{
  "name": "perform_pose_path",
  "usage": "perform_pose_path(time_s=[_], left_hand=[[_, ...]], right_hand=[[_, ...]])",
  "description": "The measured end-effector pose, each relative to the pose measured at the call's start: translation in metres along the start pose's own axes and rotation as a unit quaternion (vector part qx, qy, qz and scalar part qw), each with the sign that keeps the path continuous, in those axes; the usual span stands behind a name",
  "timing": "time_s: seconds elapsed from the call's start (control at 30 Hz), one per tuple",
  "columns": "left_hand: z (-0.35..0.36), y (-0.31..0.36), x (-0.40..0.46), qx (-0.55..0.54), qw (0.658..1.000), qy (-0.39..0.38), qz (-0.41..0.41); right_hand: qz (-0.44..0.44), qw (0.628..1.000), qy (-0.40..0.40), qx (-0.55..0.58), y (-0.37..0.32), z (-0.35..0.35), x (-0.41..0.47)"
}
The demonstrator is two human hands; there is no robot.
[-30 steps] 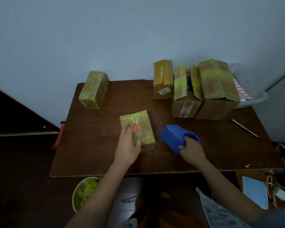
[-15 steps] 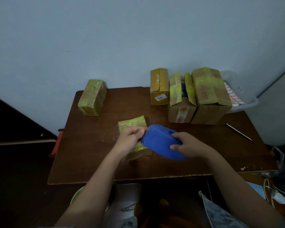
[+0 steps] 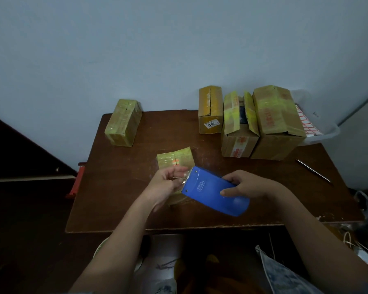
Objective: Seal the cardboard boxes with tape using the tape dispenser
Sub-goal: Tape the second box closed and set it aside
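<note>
- Your right hand [image 3: 248, 184] grips the blue tape dispenser [image 3: 214, 193], fingers curled round its rear end — it sits tilted above the tabletop [image 3: 119, 187].
- Your left hand [image 3: 168, 183] pinches the clear tape end [image 3: 184, 178] at the dispenser's front edge.
- The small taped box [image 3: 174, 159] lies on the tabletop just behind your left hand, partly hidden by it.
- Another taped box [image 3: 123, 122] stands at the far left corner.
- Three larger boxes [image 3: 251, 122] stand side by side at the far right, touching — the middle one has its flaps up.
</note>
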State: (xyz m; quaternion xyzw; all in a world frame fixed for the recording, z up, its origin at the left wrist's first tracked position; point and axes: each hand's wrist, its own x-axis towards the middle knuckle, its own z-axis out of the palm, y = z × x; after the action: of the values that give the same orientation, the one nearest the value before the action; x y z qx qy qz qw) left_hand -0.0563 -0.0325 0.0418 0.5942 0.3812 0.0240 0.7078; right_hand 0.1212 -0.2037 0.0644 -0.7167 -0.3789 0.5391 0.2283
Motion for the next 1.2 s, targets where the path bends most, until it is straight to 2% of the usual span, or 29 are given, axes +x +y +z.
perform_pose_path(time_s=[0.27,0.47,0.63,0.83,1.07,1.2], left_hand=[[0.006,-0.003,-0.003,-0.024,0.991,0.126,-0.04],[0.012,-0.003,-0.002,0.034,0.982,0.184,-0.008],[-0.014,-0.006,-0.001,0.018,0.966,0.257,-0.007],[-0.024,-0.017,-0.005,0.029,0.972,0.232,0.01],[-0.019,-0.03,-0.008,0.026,0.939,0.339,0.046],[-0.031,-0.033,-0.008,0.07,0.937,0.334,0.073]], right_hand=[[-0.006,0.995,0.076,-0.061,-0.004,0.012,0.015],[0.014,0.992,0.09,-0.09,-0.009,0.018,0.02],[0.047,0.983,0.103,-0.142,-0.001,0.007,0.015],[0.066,0.968,0.138,-0.197,0.012,0.004,0.016],[0.068,0.946,0.146,-0.281,0.019,-0.008,0.016],[0.076,0.93,0.154,-0.325,0.016,-0.016,0.012]])
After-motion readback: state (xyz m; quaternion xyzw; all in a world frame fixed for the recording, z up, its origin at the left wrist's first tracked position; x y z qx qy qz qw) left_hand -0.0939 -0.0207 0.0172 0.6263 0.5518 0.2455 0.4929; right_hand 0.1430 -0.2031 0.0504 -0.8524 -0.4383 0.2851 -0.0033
